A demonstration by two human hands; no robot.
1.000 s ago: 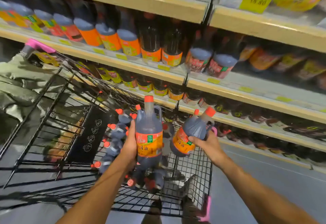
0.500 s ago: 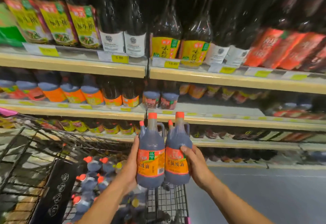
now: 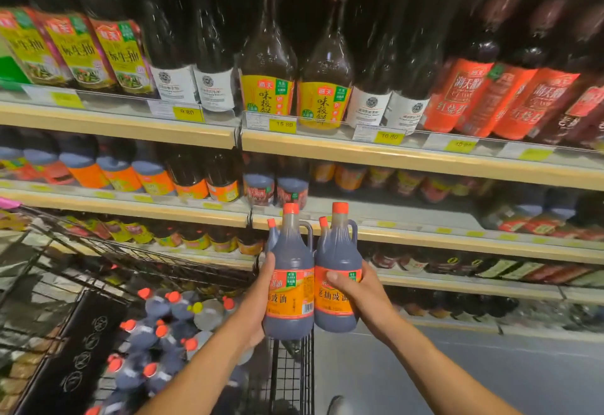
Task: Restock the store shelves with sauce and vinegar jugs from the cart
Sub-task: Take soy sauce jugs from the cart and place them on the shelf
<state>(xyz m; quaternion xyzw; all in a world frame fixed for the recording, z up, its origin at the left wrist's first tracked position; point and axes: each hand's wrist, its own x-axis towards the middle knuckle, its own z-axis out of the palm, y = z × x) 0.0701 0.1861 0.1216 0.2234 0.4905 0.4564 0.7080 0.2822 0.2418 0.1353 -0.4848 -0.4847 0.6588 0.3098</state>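
Two dark sauce jugs with orange caps and orange labels stand upright side by side in front of me. My left hand (image 3: 261,297) grips the left jug (image 3: 289,284) around its label. My right hand (image 3: 356,293) grips the right jug (image 3: 336,271) the same way. Both jugs are held above the front end of the black wire cart (image 3: 291,372). Several more orange-capped jugs (image 3: 157,339) lie in the cart below left. The shelf (image 3: 408,215) with matching jugs at its left runs just behind the held pair.
Stocked shelves fill the view: tall dark bottles and yellow-labelled bottles (image 3: 268,94) on the upper shelf, red-labelled bottles (image 3: 510,97) at right. A bare stretch of shelf (image 3: 376,210) lies behind the jugs. Grey aisle floor (image 3: 490,375) is at lower right.
Both jugs have risen from the cart and come together upright; the right jug was tilted a second ago. My view has lifted toward the upper shelves.
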